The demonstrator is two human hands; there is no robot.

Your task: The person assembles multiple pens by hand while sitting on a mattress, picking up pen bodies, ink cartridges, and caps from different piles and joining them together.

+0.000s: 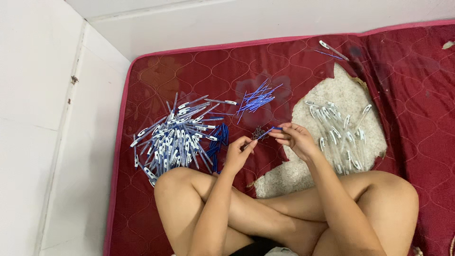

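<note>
I sit cross-legged on a dark red quilted mat (199,76). My right hand (296,140) pinches a thin blue pen refill (271,130) by its end. My left hand (239,150) has its fingertips closed on something very small at the refill's other tip, too tiny to identify. Just beyond the hands lies a small dark heap of tiny parts (258,132). A big pile of blue-and-white pens (177,137) is to the left. A bundle of loose blue refills (257,99) lies farther out. Clear empty pen barrels (339,132) are spread on the right.
The mat's cover is torn, showing pale speckled foam (327,102) under the clear barrels. One pen and a refill (332,50) lie near the mat's far edge. White wall and floor (52,123) border the mat on the left and behind.
</note>
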